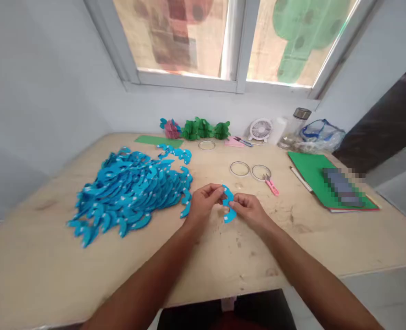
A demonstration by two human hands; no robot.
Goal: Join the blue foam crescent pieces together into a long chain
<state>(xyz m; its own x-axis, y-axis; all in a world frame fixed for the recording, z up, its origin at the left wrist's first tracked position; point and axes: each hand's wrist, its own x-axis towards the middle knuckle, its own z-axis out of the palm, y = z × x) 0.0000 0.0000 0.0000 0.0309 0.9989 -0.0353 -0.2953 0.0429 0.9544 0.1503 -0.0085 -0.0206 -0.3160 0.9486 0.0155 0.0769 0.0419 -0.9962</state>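
Observation:
Both hands meet over the middle of the wooden table (34,270). My left hand (204,201) and my right hand (249,208) each pinch a curved blue paper piece (229,205) between them, fingers closed on it. To the left of the hands lies a big heap of the same blue curved paper pieces (130,190) with small white tabs. One loose blue piece (185,210) lies just beside my left hand.
Two clear rings (239,168) and pink scissors (272,185) lie beyond the hands. A green folder (313,172) is at the right. Green and pink paper shapes (206,129), a small white fan (260,129), a jar (297,123) and a plastic bag (321,135) stand by the window wall.

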